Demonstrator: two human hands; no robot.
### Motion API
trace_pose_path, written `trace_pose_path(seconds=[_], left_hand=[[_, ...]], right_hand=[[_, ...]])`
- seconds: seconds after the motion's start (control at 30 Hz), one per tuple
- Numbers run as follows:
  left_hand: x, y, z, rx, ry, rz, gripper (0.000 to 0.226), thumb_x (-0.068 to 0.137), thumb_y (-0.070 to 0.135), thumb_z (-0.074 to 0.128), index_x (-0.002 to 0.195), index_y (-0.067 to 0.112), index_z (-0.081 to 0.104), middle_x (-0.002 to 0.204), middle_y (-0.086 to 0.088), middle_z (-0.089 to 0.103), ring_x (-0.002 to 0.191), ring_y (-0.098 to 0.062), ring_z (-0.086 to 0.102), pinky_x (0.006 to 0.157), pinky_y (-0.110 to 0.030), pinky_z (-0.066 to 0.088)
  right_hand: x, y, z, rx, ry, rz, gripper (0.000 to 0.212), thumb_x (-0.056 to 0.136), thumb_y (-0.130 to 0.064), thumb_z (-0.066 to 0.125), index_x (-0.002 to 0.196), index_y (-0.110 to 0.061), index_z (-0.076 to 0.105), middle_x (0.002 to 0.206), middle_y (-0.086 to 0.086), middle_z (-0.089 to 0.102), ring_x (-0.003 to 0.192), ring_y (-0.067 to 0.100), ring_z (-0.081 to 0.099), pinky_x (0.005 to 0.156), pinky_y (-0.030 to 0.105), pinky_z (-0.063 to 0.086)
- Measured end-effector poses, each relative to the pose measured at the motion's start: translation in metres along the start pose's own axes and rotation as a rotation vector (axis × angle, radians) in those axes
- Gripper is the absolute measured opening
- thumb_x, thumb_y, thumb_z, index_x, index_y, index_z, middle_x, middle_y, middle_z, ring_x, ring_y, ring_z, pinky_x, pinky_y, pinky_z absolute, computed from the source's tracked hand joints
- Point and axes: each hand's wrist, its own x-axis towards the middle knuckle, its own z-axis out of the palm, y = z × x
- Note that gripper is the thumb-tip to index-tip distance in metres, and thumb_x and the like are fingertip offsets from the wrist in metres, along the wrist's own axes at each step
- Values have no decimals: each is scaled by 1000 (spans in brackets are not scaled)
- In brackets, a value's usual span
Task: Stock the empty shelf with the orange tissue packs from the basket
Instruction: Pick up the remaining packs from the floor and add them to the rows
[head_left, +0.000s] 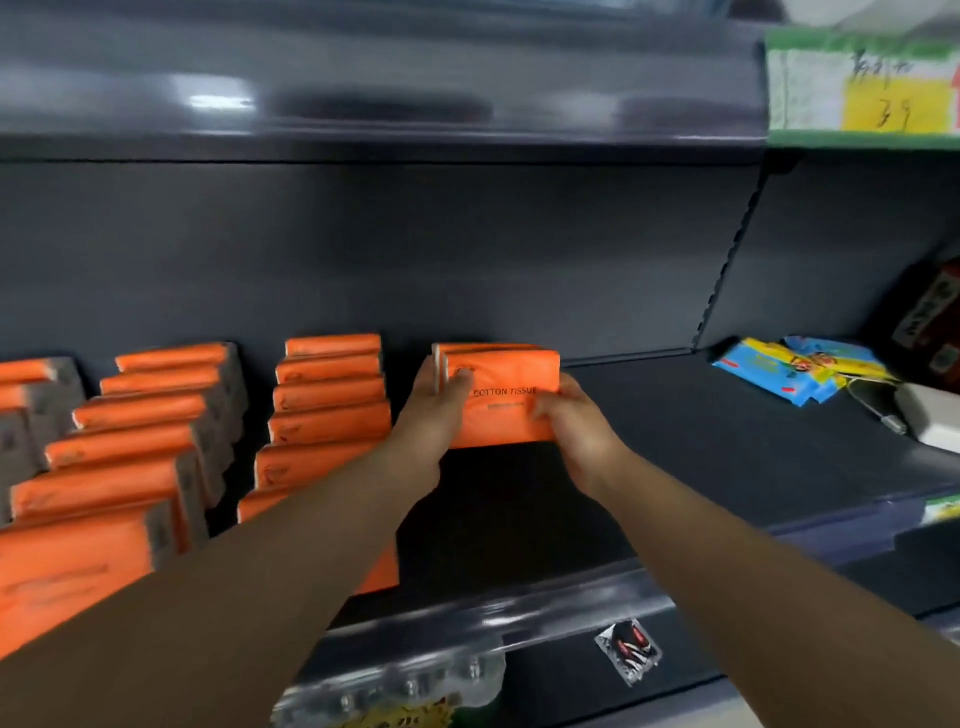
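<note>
The left hand (434, 402) and right hand (574, 434) clasp two upright packs (501, 400) from either side, fingers (461, 385) curled onto the front face. The packs sit deep on the shelf (675, 415), just right of the nearest row (324, 415). Push them back squarely in line with that row, then let go with both hands together so they don't tip.
</note>
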Motion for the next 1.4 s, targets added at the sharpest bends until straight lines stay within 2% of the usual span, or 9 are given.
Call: trace_pose_path(seconds=[0.13, 0.27, 0.37, 0.43, 0.57, 0.77, 1.07, 1.2, 1.4], left_hand=[[18, 4, 5, -72, -7, -89, 44, 101, 30, 43, 144, 33, 36, 141, -3, 50, 126, -26, 49, 108, -50, 38], [34, 3, 6, -83, -10, -127, 38, 102, 23, 39, 140, 32, 40, 132, -1, 55, 113, -23, 55, 103, -43, 43], [45, 2, 6, -54, 14, -129, 40, 103, 21, 37, 142, 31, 39, 135, -4, 54, 118, -25, 54, 105, -47, 42], [52, 3, 5, -18, 20, -128, 43, 102, 22, 35, 144, 32, 36, 136, -4, 53, 120, -26, 53, 105, -48, 42], [68, 2, 3, 68, 33, -114, 45, 102, 24, 34, 147, 32, 31, 140, -6, 49, 125, -28, 49, 107, -50, 39], [82, -3, 3, 100, 45, -138, 44, 103, 26, 31, 147, 35, 30, 141, -5, 46, 127, -29, 45, 108, -54, 36], [86, -8, 11, 97, 38, -180, 46, 102, 26, 27, 147, 36, 27, 143, -5, 46, 131, -30, 44, 108, -57, 34], [85, -10, 11, 137, 41, -215, 44, 102, 26, 29, 146, 33, 30, 142, -6, 47, 129, -29, 45, 110, -53, 34], [81, -7, 15, 215, 62, -284, 48, 101, 23, 31, 150, 21, 27, 146, -8, 41, 133, -28, 40, 113, -50, 30]], right_hand=[[21, 1, 3, -21, 9, -26, 32, 88, -1, 42, 96, -30, 53, 93, -6, 63, 84, 6, 58, 65, 20, 41], [38, 6, 7, -70, 9, -13, 33, 90, 0, 41, 111, -24, 49, 99, -5, 61, 87, 6, 57, 64, 19, 42], [48, 8, 11, -135, -17, -12, 41, 90, 1, 41, 126, -18, 44, 113, 3, 61, 104, 15, 58, 85, 28, 49], [54, 8, 13, -162, -45, -16, 45, 90, 0, 42, 132, -17, 41, 122, 6, 59, 114, 20, 56, 99, 37, 45], [67, 11, 16, -209, -27, 4, 46, 91, 3, 38, 132, -17, 40, 123, 8, 58, 114, 22, 55, 104, 42, 43], [80, 20, 20, -245, 2, 3, 53, 89, 8, 33, 136, -15, 39, 121, 8, 59, 112, 20, 55, 100, 38, 45], [86, 26, 17, -349, 10, 10, 44, 92, 1, 32, 129, -20, 46, 107, 0, 56, 99, 15, 52, 82, 28, 40], [86, 29, 15, -429, 22, 25, 42, 92, 2, 30, 124, -18, 48, 108, 6, 57, 86, 14, 52, 64, 23, 42], [86, 26, 15, -496, 52, 35, 35, 95, -5, 32, 124, -12, 49, 109, 7, 56, 97, 21, 55, 82, 32, 44]])
